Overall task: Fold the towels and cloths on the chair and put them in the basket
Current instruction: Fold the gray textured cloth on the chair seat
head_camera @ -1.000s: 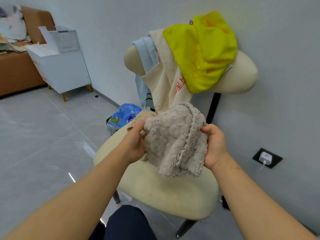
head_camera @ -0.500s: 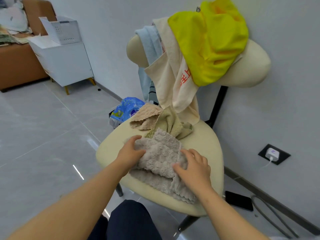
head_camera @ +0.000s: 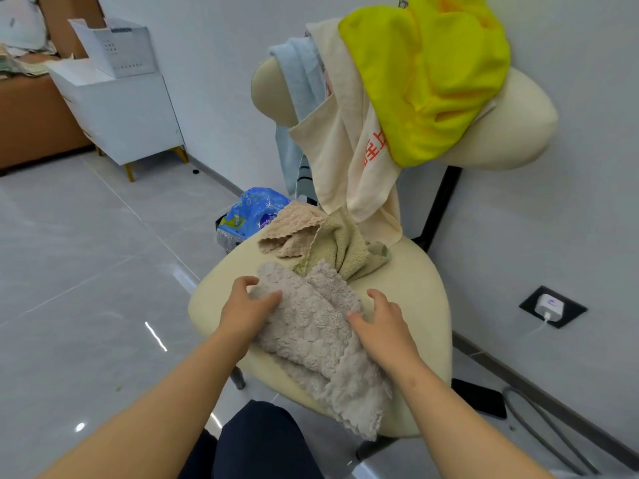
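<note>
- Left hand (head_camera: 248,307) – its grip is half closed on the grey towel (head_camera: 318,344). The thumb lies on top of the pile and the fingers curl over the towel's far left edge. Whether the fingertips reach under that edge cannot be told.
- Right hand (head_camera: 384,328) – the grip is loose and apart. The thumb rests on the towel's right side, and the fingers are spread and slightly bent at its right edge, clamping nothing.
- The grey towel lies on the chair seat (head_camera: 420,288) between the two hands. It is thick and fleecy, with a bubbled, quilted texture, and is doubled lengthwise into a long strip. Its near end hangs over the seat's front rim.
- The seat is smooth cream upholstery, rounded at the edges, as is the padded backrest (head_camera: 508,133).
- Just behind the grey towel lie two crumpled cloths, touching each other: a tan cloth (head_camera: 290,229) with a wavy edge and an olive-green cloth (head_camera: 347,248) of shaggy pile.
- Draped over the backrest are a flat-woven cream towel (head_camera: 349,140) with red print, a glossy yellow cloth (head_camera: 425,74) and a pale blue towel (head_camera: 297,84).
- A blue plastic bag (head_camera: 256,212) sits on the tiled floor (head_camera: 86,271) beside the chair.
</note>
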`<action>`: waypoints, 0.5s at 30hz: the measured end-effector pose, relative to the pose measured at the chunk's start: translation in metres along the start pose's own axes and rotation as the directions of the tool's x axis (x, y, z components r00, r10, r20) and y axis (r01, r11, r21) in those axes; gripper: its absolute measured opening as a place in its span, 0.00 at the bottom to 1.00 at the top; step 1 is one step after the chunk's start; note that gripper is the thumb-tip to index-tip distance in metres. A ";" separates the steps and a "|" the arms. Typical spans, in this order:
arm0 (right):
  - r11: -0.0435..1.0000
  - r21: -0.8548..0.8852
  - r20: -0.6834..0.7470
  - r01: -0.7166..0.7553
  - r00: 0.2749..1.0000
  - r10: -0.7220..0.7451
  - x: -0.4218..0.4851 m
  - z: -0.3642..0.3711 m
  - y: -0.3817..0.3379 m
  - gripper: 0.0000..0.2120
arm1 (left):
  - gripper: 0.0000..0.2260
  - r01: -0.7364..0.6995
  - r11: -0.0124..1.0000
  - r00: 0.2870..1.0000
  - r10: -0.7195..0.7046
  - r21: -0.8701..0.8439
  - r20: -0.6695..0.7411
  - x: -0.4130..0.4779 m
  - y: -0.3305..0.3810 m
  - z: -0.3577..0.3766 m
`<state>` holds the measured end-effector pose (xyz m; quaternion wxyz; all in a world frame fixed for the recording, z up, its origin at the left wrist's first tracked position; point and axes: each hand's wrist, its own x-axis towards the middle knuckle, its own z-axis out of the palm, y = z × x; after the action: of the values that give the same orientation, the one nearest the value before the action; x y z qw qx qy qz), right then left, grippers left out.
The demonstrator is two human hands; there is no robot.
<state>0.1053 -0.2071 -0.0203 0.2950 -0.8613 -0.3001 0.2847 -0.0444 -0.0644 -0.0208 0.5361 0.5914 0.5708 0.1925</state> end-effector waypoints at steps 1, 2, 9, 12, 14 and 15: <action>1.000 -0.028 0.032 -0.005 0.999 0.006 0.003 0.003 -0.001 0.28 | 0.23 -0.010 0.999 1.000 0.009 0.047 0.023 -0.001 0.001 0.001; 0.999 -0.040 0.045 -0.018 0.999 0.020 0.004 0.006 -0.002 0.28 | 0.27 -0.036 0.994 0.999 0.032 0.100 0.044 -0.002 0.000 0.002; 0.986 0.035 0.035 -0.165 0.986 0.164 0.023 0.019 -0.018 0.20 | 0.20 -0.229 0.926 0.933 0.121 0.300 0.340 -0.006 0.003 -0.003; 0.974 0.223 -0.008 -0.027 1.000 0.029 0.025 0.023 -0.022 0.07 | 0.18 -0.228 0.957 0.951 0.179 0.182 0.251 -0.005 0.001 -0.008; 0.919 0.380 -0.158 0.105 0.986 -0.047 0.023 0.018 -0.024 0.04 | 0.19 -0.260 0.960 0.959 0.244 0.102 0.147 -0.004 0.002 -0.011; 0.896 0.410 -0.257 0.172 0.964 -0.068 0.021 0.012 -0.024 0.05 | 0.19 -0.278 0.958 0.957 0.270 0.066 0.105 -0.003 0.004 -0.013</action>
<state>0.1030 -0.1734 -0.0188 0.5277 -0.7826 -0.2458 0.2205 -0.0543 -0.0607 -0.0119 0.5065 0.6944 0.4643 0.2135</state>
